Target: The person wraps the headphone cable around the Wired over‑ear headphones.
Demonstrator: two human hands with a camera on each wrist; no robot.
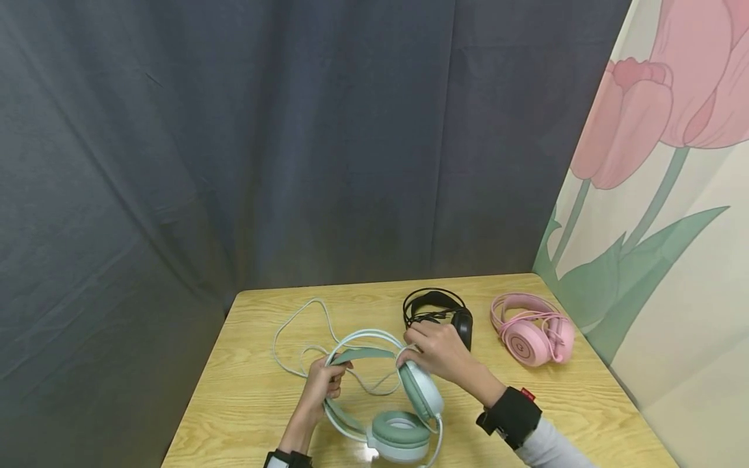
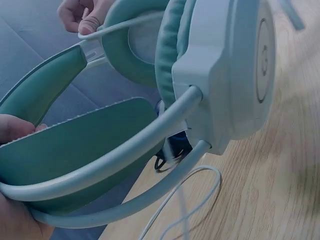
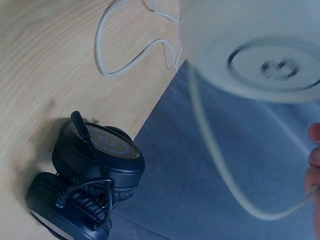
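My left hand (image 1: 322,387) grips the headband of a pair of white and mint-green headphones (image 1: 430,388). In the left wrist view, its fingers (image 2: 15,127) reach between the green padded strap (image 2: 90,145) and the white headband tubes. One ear cup (image 1: 400,437) sits low near the tabletop, and the other is tilted higher, just below my right hand (image 1: 435,348). My right hand pinches the thin white cable (image 3: 270,217), which loops down from the upper cup in the right wrist view. More of this cable lies in loose loops on the table behind the headphones.
Black headphones (image 1: 462,325) with a microphone boom and bundled cord lie behind my right hand. Pink headphones (image 1: 526,344), their cord wrapped round them, lie at the table's right side. A dark curtain (image 1: 351,162) hangs behind the wooden table (image 1: 234,403); a tulip-printed wall hanging (image 1: 690,312) stands at right.
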